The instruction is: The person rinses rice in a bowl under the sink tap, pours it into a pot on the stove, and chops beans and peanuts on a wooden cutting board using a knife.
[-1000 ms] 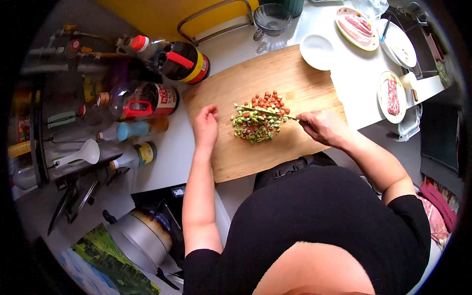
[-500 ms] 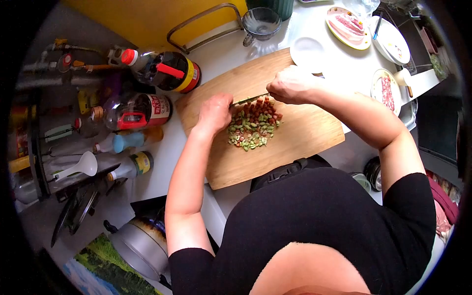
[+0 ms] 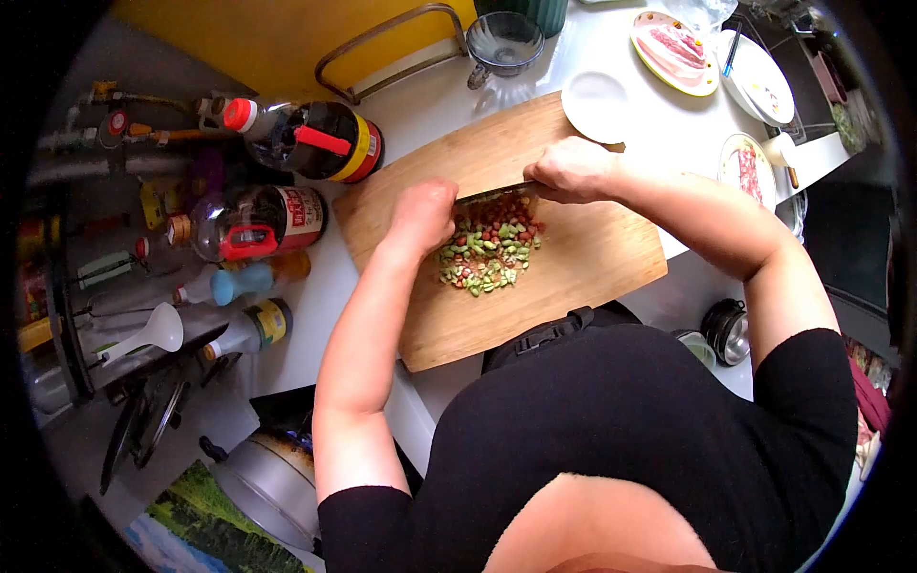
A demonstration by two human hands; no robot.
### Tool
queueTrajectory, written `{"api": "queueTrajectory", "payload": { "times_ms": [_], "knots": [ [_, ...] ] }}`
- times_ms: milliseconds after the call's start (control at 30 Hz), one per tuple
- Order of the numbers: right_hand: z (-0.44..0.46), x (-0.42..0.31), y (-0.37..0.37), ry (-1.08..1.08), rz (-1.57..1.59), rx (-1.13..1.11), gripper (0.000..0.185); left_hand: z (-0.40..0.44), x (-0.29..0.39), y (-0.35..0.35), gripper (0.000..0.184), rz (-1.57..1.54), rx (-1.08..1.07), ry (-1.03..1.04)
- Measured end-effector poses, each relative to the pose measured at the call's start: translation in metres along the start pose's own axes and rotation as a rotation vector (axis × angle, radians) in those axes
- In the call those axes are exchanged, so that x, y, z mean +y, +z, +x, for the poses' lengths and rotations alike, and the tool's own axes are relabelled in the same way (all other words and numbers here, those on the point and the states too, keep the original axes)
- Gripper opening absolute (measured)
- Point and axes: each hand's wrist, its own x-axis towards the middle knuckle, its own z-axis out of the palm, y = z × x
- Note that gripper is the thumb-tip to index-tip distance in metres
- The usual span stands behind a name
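A knife (image 3: 493,192), its blade seen almost edge-on as a thin dark line, spans the gap between my two closed hands. My left hand (image 3: 426,216) grips one end of it, and my right hand (image 3: 570,171) is wrapped round the other. Just below the blade lies a pile of chopped green and reddish pieces (image 3: 491,244), some of them touching it. The pile rests on a wooden cutting board (image 3: 583,258). Which end is the handle is hidden by my fingers.
A white bowl (image 3: 594,107) overlaps the board's far edge, with a glass cup (image 3: 504,46) behind. Plates of meat (image 3: 672,53) stand at the far right. Large dark bottles (image 3: 315,141) line the left side, and a metal pot (image 3: 267,492) sits at lower left.
Both hands still hold the knife across the pile. My left hand has shifted slightly right and the blade sits a little differently over the reddish pieces. The view has moved slightly.
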Motion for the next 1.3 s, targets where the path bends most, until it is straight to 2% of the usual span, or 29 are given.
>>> {"api": "queueTrajectory", "payload": {
  "times_ms": [100,233,267,367,467,567,633,867,967,1200,1300],
  "knots": [
    [-0.005,0.002,0.008,0.047,-0.005,-0.007,0.017,0.008,0.001,-0.003,0.011,0.064,-0.034,0.013],
    [-0.009,0.005,0.005,-0.012,0.042,0.051,0.014,0.012,0.008,-0.013,0.012,0.115,-0.081,0.018],
    [-0.012,0.005,0.003,0.060,0.075,-0.014,0.019,0.013,0.013,-0.017,0.012,0.115,-0.079,0.014],
    [-0.017,0.010,0.007,0.088,0.143,-0.015,0.017,0.012,0.022,-0.021,0.011,0.162,-0.060,0.022],
    [-0.015,0.009,0.005,0.026,0.071,0.001,0.017,0.012,0.021,-0.019,0.011,0.183,-0.040,0.009],
    [-0.004,0.002,0.001,-0.049,-0.055,0.017,0.015,0.004,0.009,-0.007,0.011,0.121,-0.104,-0.023],
    [-0.001,-0.004,-0.004,-0.046,-0.046,0.017,0.017,-0.001,0.001,0.002,0.011,0.014,0.012,0.002],
    [0.012,-0.030,-0.028,0.021,-0.104,-0.104,0.021,-0.010,-0.017,0.008,0.011,-0.169,0.073,0.017],
    [0.006,-0.019,-0.018,0.035,-0.054,-0.131,0.019,-0.007,-0.010,0.006,0.011,-0.087,0.068,0.013],
    [-0.014,0.004,0.008,-0.002,0.060,0.037,0.013,0.007,0.023,-0.018,0.010,0.185,-0.062,0.003],
    [-0.018,0.007,0.005,0.081,0.096,-0.061,0.019,0.007,0.033,-0.024,0.010,0.239,-0.072,-0.011]
  ]
}}
